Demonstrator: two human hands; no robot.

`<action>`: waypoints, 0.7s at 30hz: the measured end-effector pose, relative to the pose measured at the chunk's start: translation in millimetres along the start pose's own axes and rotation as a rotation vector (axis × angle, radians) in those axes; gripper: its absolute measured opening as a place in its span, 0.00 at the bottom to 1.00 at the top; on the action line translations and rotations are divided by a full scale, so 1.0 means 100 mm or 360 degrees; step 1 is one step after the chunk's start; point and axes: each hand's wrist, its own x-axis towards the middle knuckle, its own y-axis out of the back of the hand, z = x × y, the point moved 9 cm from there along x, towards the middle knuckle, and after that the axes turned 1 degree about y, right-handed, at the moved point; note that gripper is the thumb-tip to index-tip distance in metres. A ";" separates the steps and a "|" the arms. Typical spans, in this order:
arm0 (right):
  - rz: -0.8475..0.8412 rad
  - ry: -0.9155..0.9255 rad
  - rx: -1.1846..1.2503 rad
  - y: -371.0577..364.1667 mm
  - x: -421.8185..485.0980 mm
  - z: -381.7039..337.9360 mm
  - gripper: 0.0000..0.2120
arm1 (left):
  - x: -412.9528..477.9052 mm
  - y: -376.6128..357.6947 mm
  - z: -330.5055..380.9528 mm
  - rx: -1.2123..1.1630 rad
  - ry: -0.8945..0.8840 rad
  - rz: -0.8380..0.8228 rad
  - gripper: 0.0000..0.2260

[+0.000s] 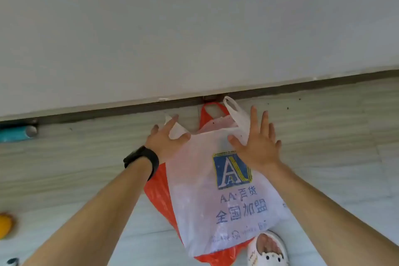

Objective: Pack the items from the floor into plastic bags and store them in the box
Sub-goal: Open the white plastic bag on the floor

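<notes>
The white plastic bag [216, 190] with the blue letter mark sits in the middle of the view, on top of a red plastic bag [157, 192] that peeks out at its 8 o'clock side and under its bottom edge. Both bags look flat and empty, with their loops pointing to 12 o'clock, toward the wall [194, 28]. The left hand [164, 142], with a black watch [142, 161] on the wrist, is spread wide, and the bag's left loop [176, 129] sits between its thumb and first finger. The right hand [259, 149] is spread wide too, fingers straight, flat against the right loop [235, 112]. Neither hand is closed on anything. I think the hands are placed at the two loops so they can pull the bag's mouth open, because a bag must be open before things go in. The dark strip [302, 86] at the foot of the wall is just past the loops, so there is little room at 12 o'clock. The floor [86, 168] has more room at 9 and 3 o'clock. A teal tube [17, 134] lies far off at 9 o'clock by the wall, and a yellow thing [5, 224] sits at 8 o'clock by the edge of the view. A foot in a white slipper [267, 250] stands at 6 o'clock, touching the bag's bottom edge. The box is not in view.
</notes>
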 end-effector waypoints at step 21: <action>0.0063 0.0511 0.0612 1.14 -2.95 -2.61 0.10 | -3.22 2.35 -1.24 -0.0640 0.0018 0.0528 0.32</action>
